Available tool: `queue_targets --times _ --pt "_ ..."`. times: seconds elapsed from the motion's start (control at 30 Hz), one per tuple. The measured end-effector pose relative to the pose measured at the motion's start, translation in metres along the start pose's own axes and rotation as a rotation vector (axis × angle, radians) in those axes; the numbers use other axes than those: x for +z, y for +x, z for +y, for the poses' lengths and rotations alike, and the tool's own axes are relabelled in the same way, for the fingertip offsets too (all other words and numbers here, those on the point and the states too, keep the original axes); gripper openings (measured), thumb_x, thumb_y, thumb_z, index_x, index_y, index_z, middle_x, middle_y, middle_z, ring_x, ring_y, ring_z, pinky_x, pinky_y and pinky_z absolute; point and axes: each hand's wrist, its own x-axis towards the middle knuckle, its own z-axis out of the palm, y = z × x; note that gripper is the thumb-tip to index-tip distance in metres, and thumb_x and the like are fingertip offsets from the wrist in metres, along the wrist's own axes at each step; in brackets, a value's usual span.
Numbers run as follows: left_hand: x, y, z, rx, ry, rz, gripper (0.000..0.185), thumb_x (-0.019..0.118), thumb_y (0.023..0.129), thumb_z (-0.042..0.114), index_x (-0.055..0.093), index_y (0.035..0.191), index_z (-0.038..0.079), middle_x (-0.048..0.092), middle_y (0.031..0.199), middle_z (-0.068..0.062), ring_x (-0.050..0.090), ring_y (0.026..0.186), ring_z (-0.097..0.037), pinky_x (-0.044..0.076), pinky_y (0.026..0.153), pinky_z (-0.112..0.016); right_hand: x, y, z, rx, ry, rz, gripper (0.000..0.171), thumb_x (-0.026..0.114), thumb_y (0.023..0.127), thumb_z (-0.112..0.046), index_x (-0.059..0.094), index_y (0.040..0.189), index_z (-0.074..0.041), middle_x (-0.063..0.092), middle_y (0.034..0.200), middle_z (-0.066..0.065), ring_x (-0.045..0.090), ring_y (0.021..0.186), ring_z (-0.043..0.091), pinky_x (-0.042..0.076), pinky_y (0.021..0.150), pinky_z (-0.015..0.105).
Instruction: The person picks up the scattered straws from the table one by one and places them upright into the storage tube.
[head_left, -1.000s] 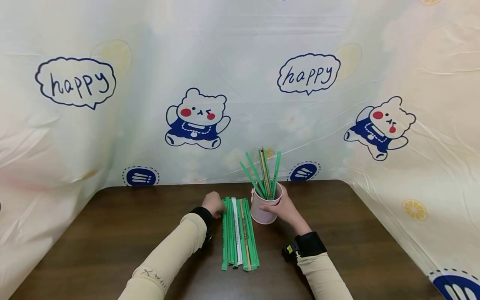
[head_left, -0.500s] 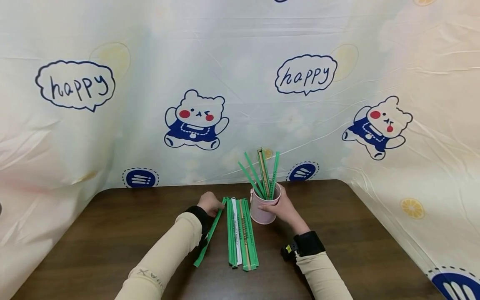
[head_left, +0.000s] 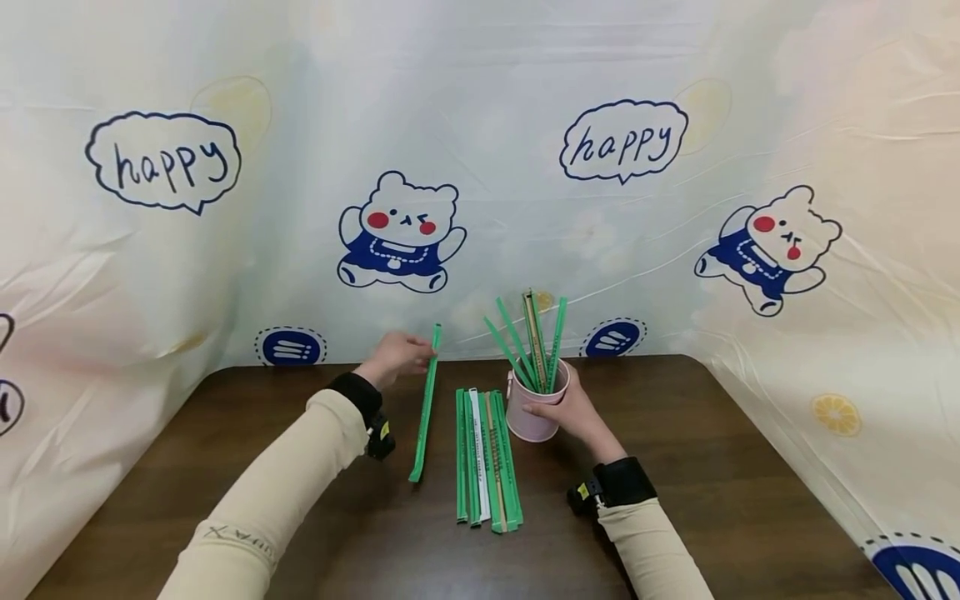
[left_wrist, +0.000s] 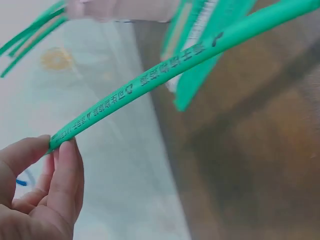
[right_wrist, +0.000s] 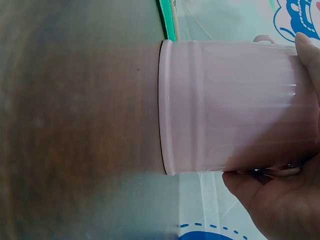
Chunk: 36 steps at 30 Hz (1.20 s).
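My left hand pinches a long green wrapped straw near its upper end, between thumb and fingers. In the left wrist view, dark printing runs along this wrapped straw, which slants up to the right. My right hand grips a small pink pail around its right side, the thumb across its front. Several wrapped straws stand in the pail, fanning out above the rim, mostly green. Left of it, a row of wrapped straws lies side by side, mostly green, one white and one tan.
The dark wooden table ends at a far edge just behind the pail. Behind it hangs a pale curtain printed with bears and lettering. Each wrist wears a black band with a small camera.
My left hand has drawn one green wrapped straw off the row's left side, then lifted it up and leftward, swinging it near upright. My right hand stays on the pail.
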Motion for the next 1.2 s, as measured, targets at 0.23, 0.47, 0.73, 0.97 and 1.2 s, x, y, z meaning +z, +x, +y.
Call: queue_targets --times 0.23,0.47,0.73,0.97,1.2 --pt "-0.011 -0.005 0.036 0.062 -0.007 0.055 0.037 0.058 0.103 0.009 0.058 0.133 -0.013 0.072 0.113 -0.016 0.065 0.075 -0.003 0.060 0.100 -0.037 -0.002 0.000 -0.002 -0.005 0.002 -0.004 0.102 0.084 0.083 -0.014 0.016 0.157 -0.001 0.037 0.155 0.028 0.046 0.139 0.044 0.043 0.115 0.063" --pt "-0.018 -0.012 0.075 0.129 0.022 0.093 0.035 0.059 0.104 0.013 0.062 0.131 -0.009 0.070 0.119 -0.018 0.066 0.075 -0.003 0.058 0.101 -0.038 -0.002 -0.002 -0.003 0.011 0.003 -0.009 0.103 0.085 0.083 -0.014 0.015 0.158 -0.001 0.036 0.156 0.028 0.046 0.140 0.044 0.042 0.116 0.063" --pt "-0.019 -0.019 0.117 0.144 -0.013 0.154 0.036 0.059 0.105 0.019 0.062 0.133 -0.002 0.066 0.132 -0.022 0.068 0.078 -0.004 0.057 0.103 -0.036 -0.003 -0.002 -0.001 -0.005 0.004 -0.006 0.101 0.085 0.083 -0.014 0.017 0.157 0.000 0.038 0.155 0.028 0.047 0.139 0.044 0.042 0.115 0.064" --pt "-0.012 -0.024 0.138 0.178 -0.008 0.171 0.038 0.061 0.104 0.021 0.062 0.135 0.000 0.066 0.132 -0.020 0.071 0.090 -0.012 0.056 0.106 -0.036 -0.001 -0.001 0.004 -0.026 0.014 -0.008 0.098 0.084 0.083 -0.013 0.020 0.157 0.000 0.039 0.153 0.027 0.048 0.137 0.043 0.042 0.115 0.063" --pt "0.002 -0.025 0.159 0.224 -0.074 0.176 0.035 0.061 0.104 0.019 0.061 0.133 0.000 0.066 0.127 -0.017 0.072 0.097 -0.017 0.057 0.104 -0.035 -0.002 -0.001 0.003 -0.031 0.019 -0.003 0.100 0.085 0.083 -0.013 0.019 0.157 0.001 0.038 0.153 0.027 0.048 0.137 0.043 0.044 0.114 0.062"
